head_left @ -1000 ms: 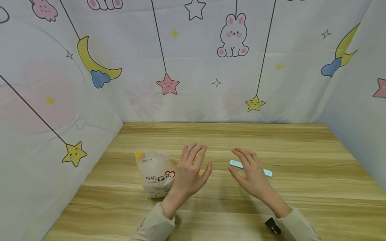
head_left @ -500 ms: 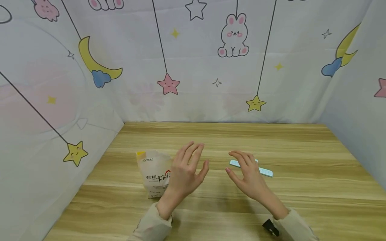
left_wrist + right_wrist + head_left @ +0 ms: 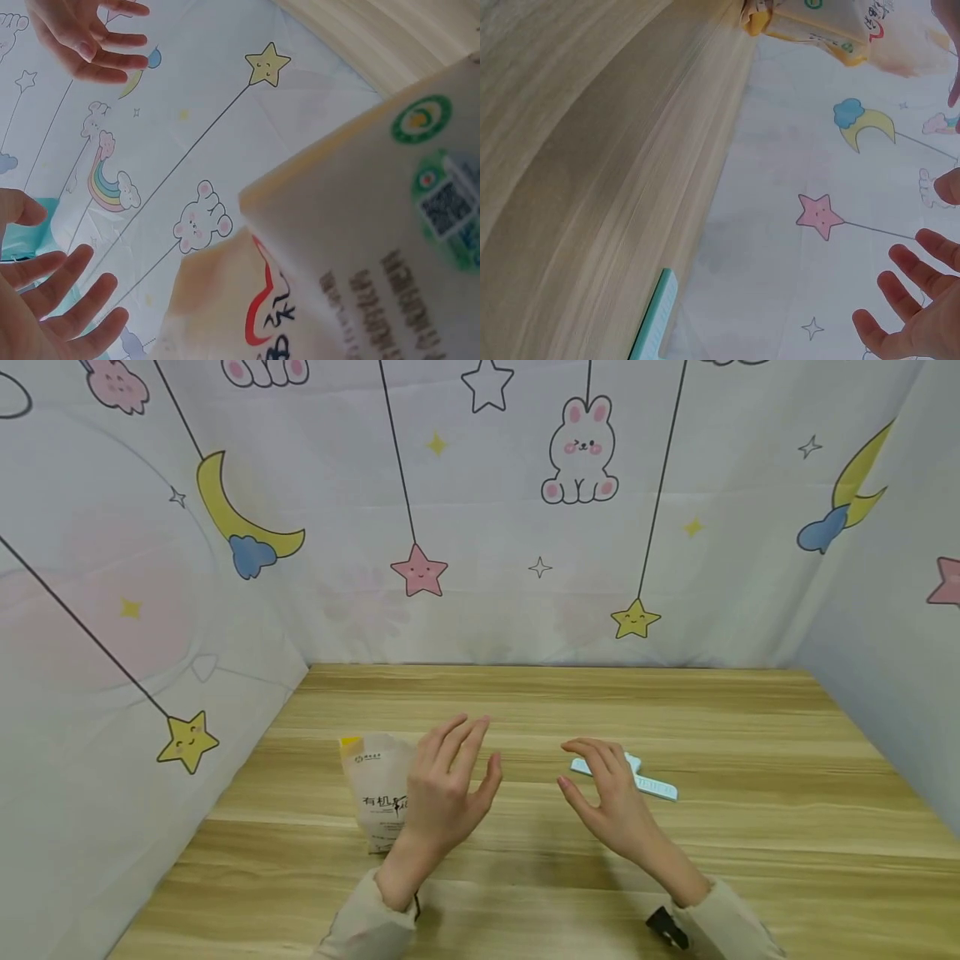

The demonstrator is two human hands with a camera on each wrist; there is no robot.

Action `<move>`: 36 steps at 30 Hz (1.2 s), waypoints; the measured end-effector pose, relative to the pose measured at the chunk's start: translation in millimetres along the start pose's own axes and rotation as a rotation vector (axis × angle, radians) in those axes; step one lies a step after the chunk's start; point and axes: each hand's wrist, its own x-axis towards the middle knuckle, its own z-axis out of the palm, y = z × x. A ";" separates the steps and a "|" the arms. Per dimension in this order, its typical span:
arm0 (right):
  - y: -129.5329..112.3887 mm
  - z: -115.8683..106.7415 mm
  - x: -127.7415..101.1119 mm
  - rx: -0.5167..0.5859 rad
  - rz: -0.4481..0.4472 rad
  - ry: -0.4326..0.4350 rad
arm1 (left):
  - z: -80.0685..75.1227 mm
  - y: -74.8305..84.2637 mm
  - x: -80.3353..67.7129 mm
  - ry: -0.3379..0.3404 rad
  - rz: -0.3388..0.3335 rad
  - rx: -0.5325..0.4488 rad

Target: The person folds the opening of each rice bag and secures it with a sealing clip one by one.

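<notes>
Both hands hover over the table, fingers spread, holding nothing.
Left hand (image 3: 442, 789) beside the pouch (image 3: 378, 785), right hand (image 3: 611, 797) near the clip (image 3: 660, 787); steadying the pouch first seems wise.

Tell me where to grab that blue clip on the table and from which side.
Take the clip across its narrow width near its bare right end, coming from above. It lies flat on the table, long and thin, and the right hand hovers over its left end.
</notes>
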 end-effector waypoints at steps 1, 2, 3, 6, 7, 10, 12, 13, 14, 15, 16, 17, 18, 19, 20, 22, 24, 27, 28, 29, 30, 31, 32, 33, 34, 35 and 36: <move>-0.1 0.0 0.2 0.004 0.000 -0.001 | -0.6 -0.4 0.4 0.008 -0.002 0.000; -0.1 0.2 0.4 0.005 -0.002 0.000 | -1.2 -0.9 0.8 0.018 -0.002 -0.002; 0.0 0.4 0.6 0.004 -0.003 0.001 | -1.6 -1.4 1.3 0.026 -0.001 -0.002; -0.8 0.5 1.4 0.013 0.004 -0.002 | -3.0 -3.1 2.1 0.051 0.002 0.006; -1.3 0.5 1.7 0.017 0.007 -0.002 | -3.6 -3.6 2.1 0.056 0.001 0.012; -3.7 0.9 2.8 0.030 0.016 0.002 | -6.1 -5.2 2.2 0.059 -0.006 0.031; -5.4 1.4 3.5 0.039 0.019 0.006 | -8.1 -6.1 2.1 0.056 -0.016 0.043; -6.5 1.6 4.1 0.043 0.018 0.009 | -9.2 -6.6 2.1 0.055 -0.020 0.047; -7.4 2.0 4.7 0.048 0.017 0.012 | -10.3 -7.1 2.1 0.054 -0.025 0.050; -8.3 2.2 5.2 0.055 0.016 0.014 | -11.3 -7.7 2.1 0.053 -0.029 0.052; -9.3 2.4 5.7 0.059 0.017 0.014 | -12.4 -8.2 2.1 0.053 -0.034 0.054; -10.3 2.5 6.2 0.066 0.017 0.012 | -13.4 -8.8 2.1 0.052 -0.039 0.056; -11.0 2.9 6.7 0.074 0.014 0.011 | -14.4 -9.4 2.2 0.051 -0.043 0.057; -11.8 3.1 7.2 0.078 0.012 0.010 | -15.3 -10.0 2.1 0.050 -0.049 0.062; -12.4 3.4 7.7 0.083 0.011 0.008 | -16.2 -10.5 2.2 0.051 -0.053 0.065; -13.7 4.1 8.7 0.095 0.008 0.001 | -17.9 -11.5 2.3 0.052 -0.061 0.072; -14.8 4.9 9.7 0.103 0.004 -0.001 | -19.7 -12.4 2.5 0.052 -0.067 0.080; -16.5 5.8 10.9 0.111 0.005 -0.007 | -22.1 -14.1 2.8 0.058 -0.070 0.087; -17.2 5.9 11.3 0.112 0.004 -0.007 | -23.0 -14.7 2.9 0.059 -0.070 0.089; -17.9 6.1 11.7 0.115 0.006 -0.010 | -23.8 -15.3 2.9 0.059 -0.070 0.090; -18.5 6.3 12.0 0.118 0.007 -0.012 | -24.6 -16.0 3.0 0.059 -0.070 0.091; -19.2 6.5 12.3 0.121 0.007 -0.015 | -25.2 -16.7 2.9 0.060 -0.070 0.094; -20.1 6.6 12.8 0.122 0.008 -0.019 | -25.8 -17.3 2.9 0.061 -0.070 0.095; -20.9 6.8 13.2 0.125 0.008 -0.021 | -26.4 -18.0 2.8 0.062 -0.070 0.098; -21.8 7.0 13.7 0.129 0.007 -0.023 | -26.9 -18.6 2.8 0.064 -0.071 0.101; -22.7 7.3 14.1 0.133 0.008 -0.026 | -27.5 -19.3 2.7 0.066 -0.072 0.104; -23.5 7.6 14.6 0.137 0.009 -0.029 | -28.0 -20.0 2.7 0.068 -0.073 0.107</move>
